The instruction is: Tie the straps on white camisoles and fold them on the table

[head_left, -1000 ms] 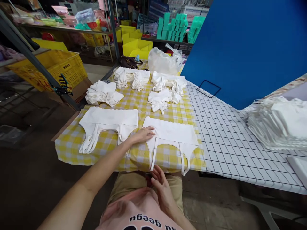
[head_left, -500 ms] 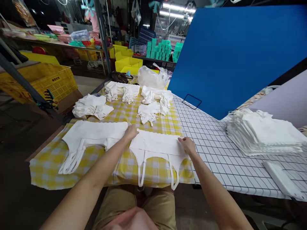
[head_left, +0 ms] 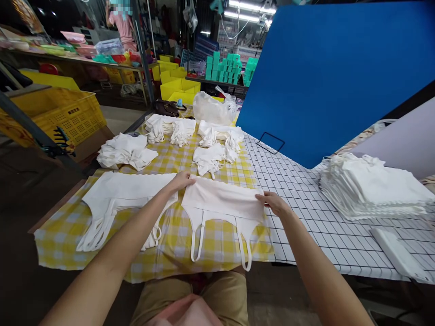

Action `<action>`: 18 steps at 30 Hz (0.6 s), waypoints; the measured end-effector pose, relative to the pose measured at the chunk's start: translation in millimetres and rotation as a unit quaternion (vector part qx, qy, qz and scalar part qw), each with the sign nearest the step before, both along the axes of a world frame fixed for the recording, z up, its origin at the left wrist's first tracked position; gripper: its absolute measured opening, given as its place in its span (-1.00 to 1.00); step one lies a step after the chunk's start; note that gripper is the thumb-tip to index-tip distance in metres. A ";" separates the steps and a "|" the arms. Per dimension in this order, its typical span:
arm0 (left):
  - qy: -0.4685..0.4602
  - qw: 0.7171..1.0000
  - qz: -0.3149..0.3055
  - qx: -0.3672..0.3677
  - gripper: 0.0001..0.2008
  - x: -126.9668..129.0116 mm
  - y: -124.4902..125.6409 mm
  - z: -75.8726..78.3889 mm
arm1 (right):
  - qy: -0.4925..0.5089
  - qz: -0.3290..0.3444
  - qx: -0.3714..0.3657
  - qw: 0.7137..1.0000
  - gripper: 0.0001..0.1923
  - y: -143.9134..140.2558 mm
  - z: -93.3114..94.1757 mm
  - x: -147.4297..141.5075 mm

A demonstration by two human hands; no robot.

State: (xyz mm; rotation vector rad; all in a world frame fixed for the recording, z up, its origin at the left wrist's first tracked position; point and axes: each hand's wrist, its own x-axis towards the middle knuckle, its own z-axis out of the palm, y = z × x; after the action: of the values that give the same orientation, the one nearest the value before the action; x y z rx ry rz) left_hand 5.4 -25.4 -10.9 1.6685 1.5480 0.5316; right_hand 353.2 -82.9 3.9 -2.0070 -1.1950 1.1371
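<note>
On the yellow checked cloth [head_left: 217,244] covering the near end of the table, a white strapped garment [head_left: 222,206] is lying flat, its straps hanging over the front edge. The left hand [head_left: 181,180] is pinching the garment's upper left corner between thumb and fingers, and the right hand [head_left: 274,203] is gripping its right edge the same way, so the fabric is stretching between them. Just beside it to the left, a second white garment [head_left: 127,192] is lying spread out, partly under the left forearm. Farther back on the cloth, small bundles of folded white pieces [head_left: 212,158] are sitting in loose rows, with a crumpled heap [head_left: 124,151] at the left edge and a clear plastic bag [head_left: 215,108] behind them. To the right, the cloth is giving way to a white grid-patterned tabletop [head_left: 306,213], where a tall stack of white garments [head_left: 374,188] is resting well apart from the hands. A large blue board [head_left: 333,72] is standing up behind the table. Around the room, yellow crates [head_left: 64,115] are sitting at the left, teal boxes [head_left: 227,68] are filling a shelf at the back, and another person [head_left: 124,22] is standing far off under ceiling lights.
</note>
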 end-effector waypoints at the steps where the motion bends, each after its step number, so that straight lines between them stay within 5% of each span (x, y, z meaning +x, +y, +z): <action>1: -0.026 0.999 0.000 0.022 -0.87 -1.6 2.9 7.1 | 0.010 0.001 0.013 1.000 -0.84 0.5 9.1 2.5; 7: -0.165 0.962 0.004 0.219 -0.70 -9.8 11.6 72.2 | 0.045 0.039 0.256 0.965 -0.70 -4.3 78.2 6.9; 10: -0.153 0.949 -0.027 0.274 -0.69 -18.9 -10.4 89.6 | 0.005 0.094 0.305 0.948 -0.74 -24.6 90.5 4.6; 13: -0.116 0.953 -0.099 0.262 -0.73 -31.9 -47.4 70.2 | -0.056 0.171 0.279 0.943 -0.84 -55.4 64.3 3.9; 18: 0.032 0.958 -0.231 0.168 -0.54 -50.2 -113.4 -8.0 | -0.164 0.263 0.229 0.923 -0.87 -111.8 -22.5 3.7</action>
State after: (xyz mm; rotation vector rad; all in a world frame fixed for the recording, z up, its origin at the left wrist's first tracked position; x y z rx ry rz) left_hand -44.9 -138.8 -18.9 2.2445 1.0903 0.5098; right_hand 356.9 -194.7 -18.5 -1.5860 -2.0447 0.6473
